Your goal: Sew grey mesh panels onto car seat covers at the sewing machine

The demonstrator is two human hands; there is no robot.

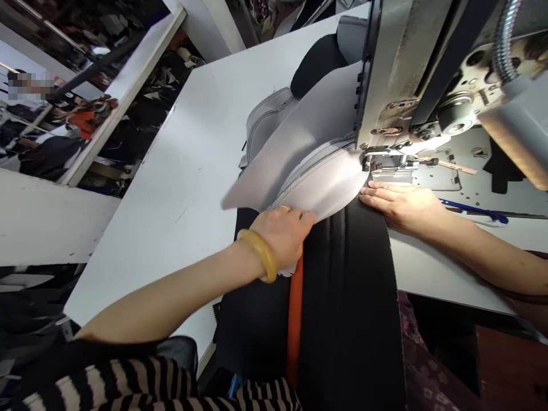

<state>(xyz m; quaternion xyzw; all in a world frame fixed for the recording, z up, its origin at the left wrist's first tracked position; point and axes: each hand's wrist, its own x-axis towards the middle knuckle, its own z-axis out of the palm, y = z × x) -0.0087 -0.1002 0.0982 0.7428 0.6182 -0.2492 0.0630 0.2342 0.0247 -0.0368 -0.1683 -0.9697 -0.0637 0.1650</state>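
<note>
My left hand (pixel 282 231), with a yellow bangle on its wrist, has its fingers curled round the edge of a light grey fabric panel (pixel 329 177). That panel lies over a black quilted fabric piece (pixel 351 274) with an orange strip (pixel 295 319), which hangs toward my lap. Beside the needle area of the sewing machine (pixel 389 162), my right hand (pixel 402 206) rests flat, its outstretched fingertips on the black fabric's edge. The panel's edge runs up to the presser foot (pixel 367 162). Most of the left fingertips are hidden under the hand.
The machine's arm (pixel 398 63) and a lamp (pixel 522 114) overhang the right side. Blue-handled tweezers or a similar tool (pixel 475 210) lie right of my wrist. More grey and black fabric (pixel 319 65) lies behind on the white table (pixel 180 171). Shelves of scraps stand left.
</note>
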